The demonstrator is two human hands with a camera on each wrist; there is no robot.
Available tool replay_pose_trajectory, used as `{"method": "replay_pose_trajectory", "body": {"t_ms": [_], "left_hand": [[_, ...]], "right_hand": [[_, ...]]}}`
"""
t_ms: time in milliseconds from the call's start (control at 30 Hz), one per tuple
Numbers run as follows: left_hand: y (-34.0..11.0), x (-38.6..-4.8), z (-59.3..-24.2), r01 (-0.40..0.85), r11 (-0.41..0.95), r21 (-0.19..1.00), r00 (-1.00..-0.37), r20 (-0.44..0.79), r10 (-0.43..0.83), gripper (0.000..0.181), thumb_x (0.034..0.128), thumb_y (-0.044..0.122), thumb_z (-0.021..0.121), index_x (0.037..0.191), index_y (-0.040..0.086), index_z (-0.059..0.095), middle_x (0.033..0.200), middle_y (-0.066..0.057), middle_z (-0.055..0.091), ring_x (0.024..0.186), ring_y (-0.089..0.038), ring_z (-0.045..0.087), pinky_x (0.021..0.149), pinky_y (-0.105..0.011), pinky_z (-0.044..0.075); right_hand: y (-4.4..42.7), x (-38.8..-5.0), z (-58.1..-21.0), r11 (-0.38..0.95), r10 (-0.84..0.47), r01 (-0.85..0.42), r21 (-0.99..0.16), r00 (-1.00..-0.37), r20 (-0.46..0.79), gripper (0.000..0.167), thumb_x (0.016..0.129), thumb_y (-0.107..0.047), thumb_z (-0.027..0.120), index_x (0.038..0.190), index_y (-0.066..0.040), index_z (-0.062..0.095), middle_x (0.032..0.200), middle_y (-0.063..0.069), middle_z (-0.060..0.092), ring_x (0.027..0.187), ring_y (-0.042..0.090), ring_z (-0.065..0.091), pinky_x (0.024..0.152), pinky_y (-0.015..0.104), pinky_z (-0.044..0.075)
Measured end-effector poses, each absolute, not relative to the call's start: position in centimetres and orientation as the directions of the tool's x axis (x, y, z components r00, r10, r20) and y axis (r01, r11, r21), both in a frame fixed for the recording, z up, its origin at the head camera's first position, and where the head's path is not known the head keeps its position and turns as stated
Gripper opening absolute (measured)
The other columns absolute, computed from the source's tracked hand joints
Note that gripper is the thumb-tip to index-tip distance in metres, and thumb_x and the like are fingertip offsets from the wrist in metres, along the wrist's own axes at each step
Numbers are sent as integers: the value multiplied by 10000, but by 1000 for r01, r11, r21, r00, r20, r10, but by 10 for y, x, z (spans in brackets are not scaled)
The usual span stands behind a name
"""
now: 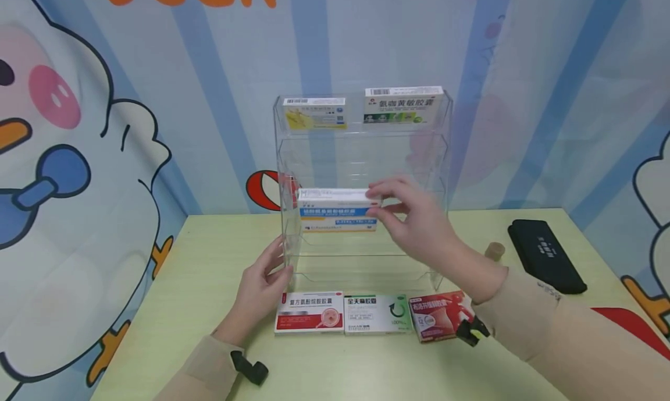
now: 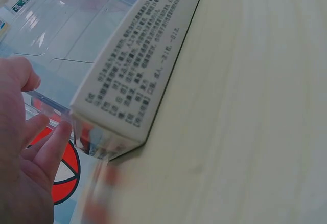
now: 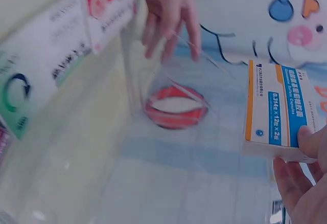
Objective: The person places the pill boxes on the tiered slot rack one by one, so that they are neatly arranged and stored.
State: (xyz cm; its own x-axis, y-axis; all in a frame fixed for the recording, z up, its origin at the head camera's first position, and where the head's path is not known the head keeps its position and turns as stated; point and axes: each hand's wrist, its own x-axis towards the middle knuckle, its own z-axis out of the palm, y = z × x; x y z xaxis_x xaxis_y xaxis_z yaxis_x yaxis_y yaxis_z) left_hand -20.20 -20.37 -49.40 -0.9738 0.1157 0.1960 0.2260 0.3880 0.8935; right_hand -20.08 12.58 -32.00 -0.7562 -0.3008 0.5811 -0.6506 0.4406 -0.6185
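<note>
Hand (right) (image 1: 424, 226): pinches box (image 1: 337, 215) by its 3 o'clock end
Box: by centre of rack (image 1: 361, 267) — resting or lifted, cannot tell
Hand (left) (image 1: 262, 281): grips rack edge, 8 o'clock
Rack: two cartons (image 1: 315, 117) up top — 11 and 1 o'clock
Table (image 1: 220, 258): three packs (image 1: 378, 315), 6 o'clock

Left hand (image 2: 14, 152): held the rack (image 2: 48, 101) by its clear edge.
Box (image 2: 130, 65): lay on the table (image 2: 245, 106) near the rack, its white side printed with dark characters.
Red shape (image 2: 66, 185): showed partly behind the hand.
</note>
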Motion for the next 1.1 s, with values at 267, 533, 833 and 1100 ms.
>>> {"method": "replay_pose_trajectory", "body": {"t_ms": [267, 533, 833, 1100], "left_hand": [[-205, -202, -493, 236, 399, 886, -971, 207, 117, 729, 1076, 149, 691, 1721, 301, 387, 1688, -84, 552, 1486, -355, 628, 1122, -435, 599], [-205, -202, -495, 241, 403, 883, -970, 210, 120, 735, 1078, 147, 691, 1707, 379, 391, 1690, -101, 548, 1486, -365, 626, 1120, -429, 600], [-206, -203, -495, 244, 392, 887, -969, 211, 125, 730, 1078, 154, 693, 1715, 343, 390, 1696, -98, 543, 1490, -354, 625, 1123, -439, 596], [-206, -202, -496, 245, 389, 888, -969, 211, 128, 721, 1081, 187, 696, 1715, 342, 390, 1698, -77, 542, 1499, -347, 617, 1127, -432, 596]], "right_hand": [[130, -243, -298, 433, -130, -673, -600, -705, 697, 276, 943, 52, 815, 1210, 56, 745, 1302, 204, 726, 1189, 325, 737, 904, 83, 612], [117, -272, -287, 480, -56, -620, -621, -728, 683, 267, 978, -9, 803, 1239, 9, 750, 1332, 150, 718, 1227, 266, 742, 975, 279, 677], [102, -288, -283, 497, -40, -593, -633, -745, 666, 247, 988, 10, 780, 1233, 13, 754, 1343, 154, 713, 1241, 268, 729, 1004, 298, 675], [92, -296, -286, 511, -62, -536, -672, -803, 593, 268, 990, 7, 772, 1254, -26, 743, 1399, 110, 696, 1270, 245, 700, 1024, 272, 661]]}}
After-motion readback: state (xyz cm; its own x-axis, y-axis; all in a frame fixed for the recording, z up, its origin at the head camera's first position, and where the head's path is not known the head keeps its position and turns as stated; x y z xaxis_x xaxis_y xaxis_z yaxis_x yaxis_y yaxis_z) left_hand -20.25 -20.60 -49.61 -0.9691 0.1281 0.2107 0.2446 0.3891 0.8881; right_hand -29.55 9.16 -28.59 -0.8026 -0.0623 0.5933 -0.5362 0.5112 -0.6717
